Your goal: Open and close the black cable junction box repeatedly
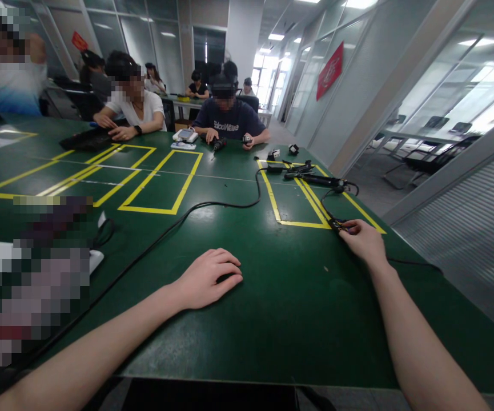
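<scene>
My left hand (210, 278) rests palm down on the green table (272, 331), fingers loosely stretched and nothing in them. Off to the right, my right hand (364, 242) pinches a small dark part with wires (337, 225) at the end of a thin black cable; its exact kind is too small to make out, and my fingers hide some of it. Beyond that hand lies a black rod-shaped device (321, 181) with a jumble of black parts (298, 170) at its left end. A black adapter-like box (274, 168) sits beside them, joined to a long black cable (212, 203).
Yellow tape outlines (176, 182) mark the table. Two small black pieces (293, 149) lie at the far right. Across the table, one person (229, 120) has a power drill (218, 145) near a hand; another person (137, 108) handles a dark object (86, 138). A glass partition (465, 228) borders the right.
</scene>
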Demonstrator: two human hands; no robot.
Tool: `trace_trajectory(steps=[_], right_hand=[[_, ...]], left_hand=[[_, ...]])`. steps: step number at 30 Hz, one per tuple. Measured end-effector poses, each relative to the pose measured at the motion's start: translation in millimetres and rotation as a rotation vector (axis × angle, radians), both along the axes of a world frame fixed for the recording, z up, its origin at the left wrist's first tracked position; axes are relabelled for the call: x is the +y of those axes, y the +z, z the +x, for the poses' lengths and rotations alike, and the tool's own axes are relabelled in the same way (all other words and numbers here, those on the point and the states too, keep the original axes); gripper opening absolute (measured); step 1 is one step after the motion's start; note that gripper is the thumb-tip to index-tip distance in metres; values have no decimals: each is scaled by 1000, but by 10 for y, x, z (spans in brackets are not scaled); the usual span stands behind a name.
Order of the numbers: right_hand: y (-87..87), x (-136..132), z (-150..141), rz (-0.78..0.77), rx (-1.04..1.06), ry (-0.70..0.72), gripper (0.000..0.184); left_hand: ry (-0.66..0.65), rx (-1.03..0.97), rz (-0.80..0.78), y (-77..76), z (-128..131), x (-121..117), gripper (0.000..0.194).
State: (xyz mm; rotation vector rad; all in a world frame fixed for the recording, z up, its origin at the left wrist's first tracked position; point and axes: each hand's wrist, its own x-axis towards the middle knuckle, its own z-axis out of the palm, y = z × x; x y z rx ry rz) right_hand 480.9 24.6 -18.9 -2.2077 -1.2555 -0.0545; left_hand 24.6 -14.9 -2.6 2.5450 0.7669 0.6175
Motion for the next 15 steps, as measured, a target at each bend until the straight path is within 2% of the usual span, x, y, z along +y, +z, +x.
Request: trace_trajectory(steps=[8, 12, 15], right_hand=[[45, -17, -105, 97, 66, -29, 35], [39, -44, -39, 191, 43, -79, 34], [-17, -52, 63, 204, -28, -144, 32]], left_hand=[[-6, -6, -6, 18, 4, -3, 31], [-5, 1, -3, 8, 2, -3, 30], [-6, 5, 4, -6, 2, -8, 29]])
